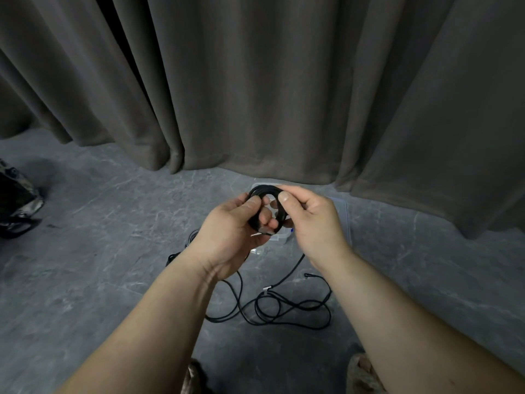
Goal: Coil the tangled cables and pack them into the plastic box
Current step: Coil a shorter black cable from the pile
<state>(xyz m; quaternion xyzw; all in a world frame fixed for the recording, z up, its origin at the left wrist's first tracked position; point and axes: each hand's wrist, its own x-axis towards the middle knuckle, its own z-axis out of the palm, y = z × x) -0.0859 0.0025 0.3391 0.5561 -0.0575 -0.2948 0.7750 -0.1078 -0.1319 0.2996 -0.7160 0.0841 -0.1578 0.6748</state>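
Left hand (227,231) fingers closed round the near side of a small black coil (262,207); right hand (308,220) thumb and fingers pinch its far-right edge; keep loops flat and stacked, pinch firm so they don't spring; plastic box (342,211) sits just beyond and under the hands; loose cables (284,311) lie tangled on the floor (99,251) below the wrists, still to coil.

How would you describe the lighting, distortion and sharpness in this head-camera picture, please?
Head view: dim, even light, no glare; soft shadows lie under the loose black cables on the floor. Wide-angle bending curves the curtain at the edges. The coiled cable and both hands look sharp.
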